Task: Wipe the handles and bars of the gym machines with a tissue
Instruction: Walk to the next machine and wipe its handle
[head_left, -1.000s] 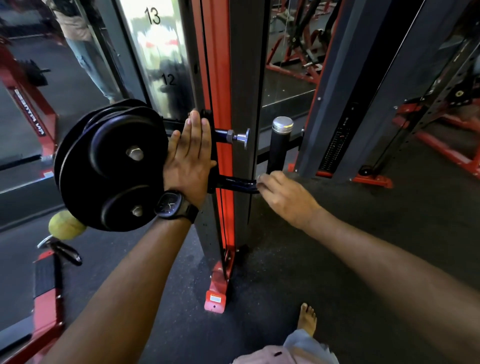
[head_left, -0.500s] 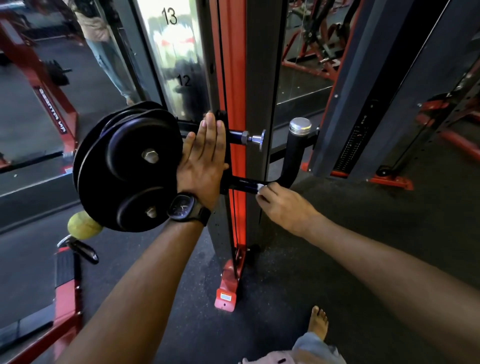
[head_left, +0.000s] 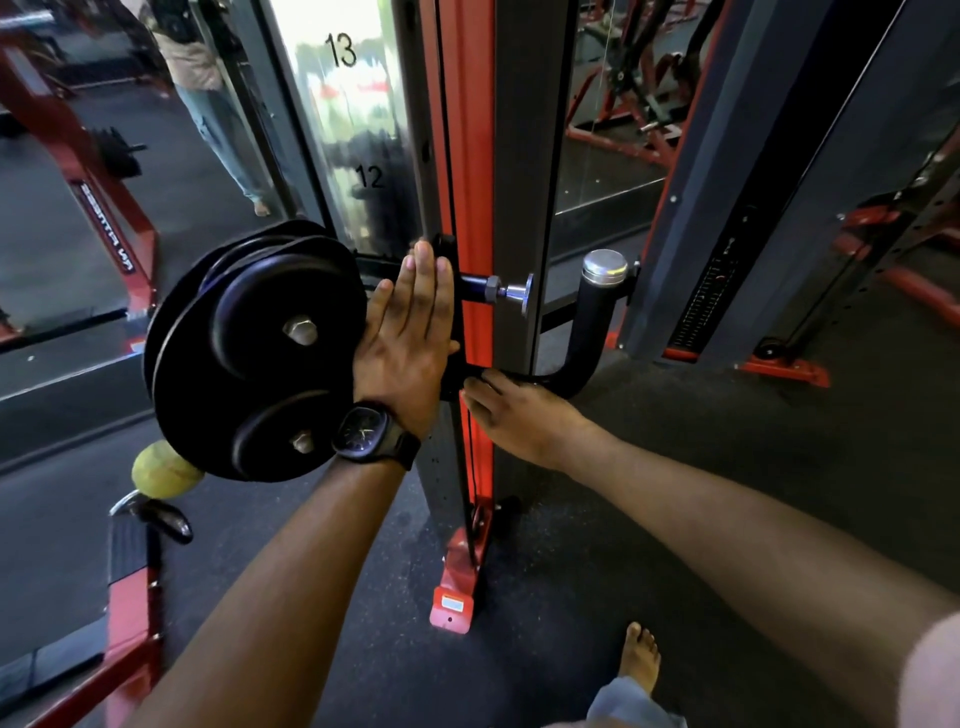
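Black bar (head_left: 576, 364) partly under R hand (head_left: 524, 421); grip unclear.

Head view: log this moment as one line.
left hand: flat, beside weight plates | right hand: fingertips on black handle, lower bend | tissue: not visible

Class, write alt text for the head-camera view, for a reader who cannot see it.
A person's left hand rests flat beside black discs on a red gym upright, while the right hand curls over the black handle.
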